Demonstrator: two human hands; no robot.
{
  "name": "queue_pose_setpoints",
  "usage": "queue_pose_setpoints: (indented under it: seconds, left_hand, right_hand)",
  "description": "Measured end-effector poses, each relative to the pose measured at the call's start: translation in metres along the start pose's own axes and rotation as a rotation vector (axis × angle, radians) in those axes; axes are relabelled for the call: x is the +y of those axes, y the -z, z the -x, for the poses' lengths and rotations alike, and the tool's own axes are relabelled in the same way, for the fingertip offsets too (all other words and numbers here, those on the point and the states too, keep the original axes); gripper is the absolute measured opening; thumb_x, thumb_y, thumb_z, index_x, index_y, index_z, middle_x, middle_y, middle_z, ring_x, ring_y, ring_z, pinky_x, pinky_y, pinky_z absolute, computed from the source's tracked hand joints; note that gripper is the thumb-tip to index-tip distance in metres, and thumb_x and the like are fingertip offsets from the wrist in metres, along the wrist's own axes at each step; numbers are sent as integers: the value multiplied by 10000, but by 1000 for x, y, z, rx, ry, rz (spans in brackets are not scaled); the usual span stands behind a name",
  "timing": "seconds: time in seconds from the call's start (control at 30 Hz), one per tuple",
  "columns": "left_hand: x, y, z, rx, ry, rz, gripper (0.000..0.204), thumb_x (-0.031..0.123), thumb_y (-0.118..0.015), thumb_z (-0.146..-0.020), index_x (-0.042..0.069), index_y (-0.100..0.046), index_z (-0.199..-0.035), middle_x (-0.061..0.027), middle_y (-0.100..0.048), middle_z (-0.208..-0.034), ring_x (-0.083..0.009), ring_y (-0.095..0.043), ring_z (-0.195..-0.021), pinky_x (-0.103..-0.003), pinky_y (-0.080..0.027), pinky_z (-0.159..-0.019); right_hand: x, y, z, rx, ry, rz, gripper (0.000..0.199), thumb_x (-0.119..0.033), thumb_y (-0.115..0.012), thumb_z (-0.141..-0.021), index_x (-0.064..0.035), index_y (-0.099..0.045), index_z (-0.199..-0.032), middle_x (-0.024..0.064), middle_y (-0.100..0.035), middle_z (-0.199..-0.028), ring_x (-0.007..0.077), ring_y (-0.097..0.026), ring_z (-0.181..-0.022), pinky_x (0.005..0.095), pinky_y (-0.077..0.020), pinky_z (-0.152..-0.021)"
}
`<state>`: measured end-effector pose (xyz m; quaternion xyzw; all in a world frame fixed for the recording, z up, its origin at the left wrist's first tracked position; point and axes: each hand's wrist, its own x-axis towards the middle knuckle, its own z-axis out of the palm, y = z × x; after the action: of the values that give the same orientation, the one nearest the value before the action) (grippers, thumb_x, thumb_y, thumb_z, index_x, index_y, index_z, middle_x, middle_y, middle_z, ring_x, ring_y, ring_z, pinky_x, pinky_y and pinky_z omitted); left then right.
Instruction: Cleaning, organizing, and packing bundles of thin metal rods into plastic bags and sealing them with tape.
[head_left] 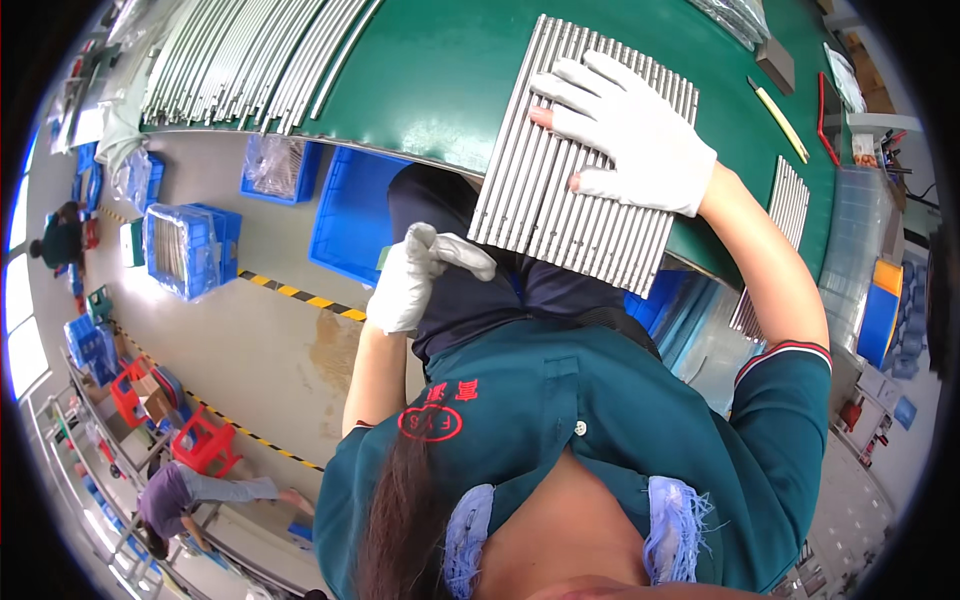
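Many rods [573,218] overhang the green table [425,75] near crates [345,205].

Red stool [204,440], striped floor tape [302,295], yellow cutter [781,122]

White-gloved hands [640,140], teal red-trimmed shirt [660,410]

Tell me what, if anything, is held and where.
No grip shows: the right hand lies flat on the metal rods, toward their far ends; the left hand, curled, shows nothing held.
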<state>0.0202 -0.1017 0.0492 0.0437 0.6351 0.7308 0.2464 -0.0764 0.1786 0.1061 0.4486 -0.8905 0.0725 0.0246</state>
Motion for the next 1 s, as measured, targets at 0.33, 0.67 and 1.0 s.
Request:
queue_pose_setpoints:
  seconds: [0.33,0.67,1.0]
  left_hand:
    - [-3,1,-3,118,-24,-64,698,703,-317,-839,24,-447,-744,-222,-645,-819,-259,-620,-738,-284,-456,-692]
    - [-5,-10,2,0,-54,-45,917,744,-252,-819,-74,-667,-815,-217,-664,-812,-276,-639,-754,-365,-487,-795]
    - [-7,15,11,3,-34,-56,900,721,-270,-840,-88,-657,-908,-193,-659,-884,-276,-626,-864,-364,-470,-845]
  right_hand:
    - [0,-2,-6,9,11,-7,578,-456,-518,-847,-102,-499,-1304,90,-400,-1419,249,-324,-1337,404,-186,-1133]
    - [0,-16,-28,126,33,26,569,-476,-479,-878,-118,-483,-1321,100,-434,-1387,244,-347,-1320,404,-199,-1122]
    - [4,-8,7,96,12,-8,554,-475,-486,-877,-143,-481,-1320,94,-419,-1399,260,-344,-1321,413,-202,-1119]
